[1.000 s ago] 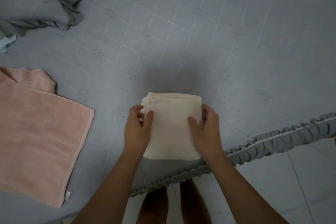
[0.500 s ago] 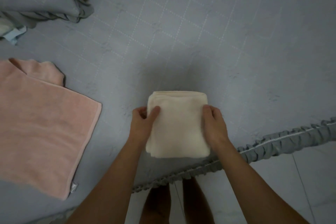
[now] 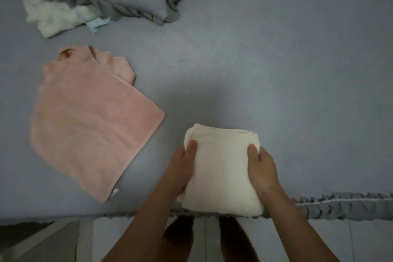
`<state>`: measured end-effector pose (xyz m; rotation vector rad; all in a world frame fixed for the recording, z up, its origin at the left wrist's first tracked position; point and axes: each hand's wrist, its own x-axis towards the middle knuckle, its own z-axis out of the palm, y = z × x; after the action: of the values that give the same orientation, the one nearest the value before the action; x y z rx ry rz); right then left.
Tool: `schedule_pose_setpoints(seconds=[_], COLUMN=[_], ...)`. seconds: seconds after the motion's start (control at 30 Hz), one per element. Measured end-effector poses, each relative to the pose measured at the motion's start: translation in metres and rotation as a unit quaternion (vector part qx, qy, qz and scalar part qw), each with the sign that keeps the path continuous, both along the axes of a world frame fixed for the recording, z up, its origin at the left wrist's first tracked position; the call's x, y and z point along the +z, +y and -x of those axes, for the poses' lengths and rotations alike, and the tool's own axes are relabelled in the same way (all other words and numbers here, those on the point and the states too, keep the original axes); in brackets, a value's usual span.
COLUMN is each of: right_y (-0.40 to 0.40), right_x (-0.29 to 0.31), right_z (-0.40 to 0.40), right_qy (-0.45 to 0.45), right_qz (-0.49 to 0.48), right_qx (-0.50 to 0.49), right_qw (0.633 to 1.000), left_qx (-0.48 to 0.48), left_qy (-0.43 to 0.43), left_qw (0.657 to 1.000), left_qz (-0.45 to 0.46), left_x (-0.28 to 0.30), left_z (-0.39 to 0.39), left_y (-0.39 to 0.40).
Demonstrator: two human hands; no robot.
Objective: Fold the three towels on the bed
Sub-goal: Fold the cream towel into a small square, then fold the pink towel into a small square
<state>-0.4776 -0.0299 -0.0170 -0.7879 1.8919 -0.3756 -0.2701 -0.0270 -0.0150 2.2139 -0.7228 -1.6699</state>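
At the near edge of the bed [image 3: 276,70], just above the ruffled trim [image 3: 344,204], the cream towel [image 3: 221,168] is held as a compact folded block. Its left side is gripped by the left hand [image 3: 180,170] and its right side by the right hand [image 3: 262,170], each thumb laid on top with the fingers wrapped round the edge. To finish this step well, the layers should be kept square, pressed flat, and set down without being allowed to spring open. The pink towel [image 3: 91,123] lies to the left, loosely spread and well apart; it is judged not yet folded. Rumpled bedding [image 3: 102,2] is seen at the far side.
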Motion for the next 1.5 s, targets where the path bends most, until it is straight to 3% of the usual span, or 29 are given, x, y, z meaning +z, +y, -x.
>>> schedule_pose_setpoints(seconds=[0.1, 0.23, 0.47, 0.67, 0.77, 0.87, 0.97, 1.0, 1.07, 1.13, 1.23, 1.3, 1.4, 1.5], right_y=[-0.015, -0.038, -0.023, -0.017, -0.037, -0.067, -0.082, -0.081, -0.072, -0.062, -0.055, -0.063, -0.097, -0.138], right_x=[0.023, 0.047, 0.053, 0.049, 0.035, 0.016, -0.01, -0.017, -0.025, -0.025, -0.012, 0.002, 0.014, 0.009], right_z=[-0.052, -0.139, -0.351, -0.561, -0.644, -0.697, -0.72, -0.722, -0.723, -0.718, -0.696, -0.666, -0.605, -0.539], right_qy=[-0.008, -0.042, -0.117, -0.217, -0.203, -0.136, -0.027, 0.001, 0.028, 0.022, -0.013, -0.011, 0.07, 0.192], right_qz=[0.028, 0.044, -0.003, -0.034, 0.018, 0.081, 0.092, 0.081, 0.064, 0.087, 0.118, 0.16, 0.238, 0.193], right_qx=[0.022, 0.061, 0.099, 0.18, 0.234, 0.249, 0.279, 0.305, 0.347, 0.365, 0.371, 0.349, 0.314, 0.302], right_qw=[0.999, 0.996, 0.988, 0.959, 0.951, 0.955, 0.955, 0.949, 0.935, 0.927, 0.921, 0.923, 0.916, 0.914], left_qx=[0.014, 0.072, 0.236, 0.258, 0.252, 0.239, 0.087, 0.0, -0.154, -0.227, -0.164, -0.093, -0.082, -0.121], left_qy=[-0.018, 0.037, 0.122, -0.08, -0.154, -0.147, -0.282, -0.341, -0.378, -0.39, -0.419, -0.4, -0.288, -0.163], left_qw=[0.998, 0.993, 0.964, 0.959, 0.948, 0.931, 0.918, 0.909, 0.901, 0.89, 0.89, 0.897, 0.908, 0.954], left_qz=[0.06, 0.091, 0.022, 0.081, 0.116, 0.234, 0.266, 0.24, 0.144, 0.073, 0.073, 0.162, 0.293, 0.22], left_x=[0.028, 0.056, 0.049, 0.041, 0.039, 0.033, 0.01, -0.002, -0.019, -0.032, -0.028, -0.015, 0.004, -0.001], left_z=[-0.052, -0.153, -0.355, -0.542, -0.618, -0.665, -0.678, -0.675, -0.659, -0.643, -0.627, -0.606, -0.55, -0.487], left_y=[0.0, 0.009, 0.072, 0.087, 0.058, 0.025, 0.011, 0.011, 0.016, 0.024, 0.019, 0.007, -0.018, -0.044])
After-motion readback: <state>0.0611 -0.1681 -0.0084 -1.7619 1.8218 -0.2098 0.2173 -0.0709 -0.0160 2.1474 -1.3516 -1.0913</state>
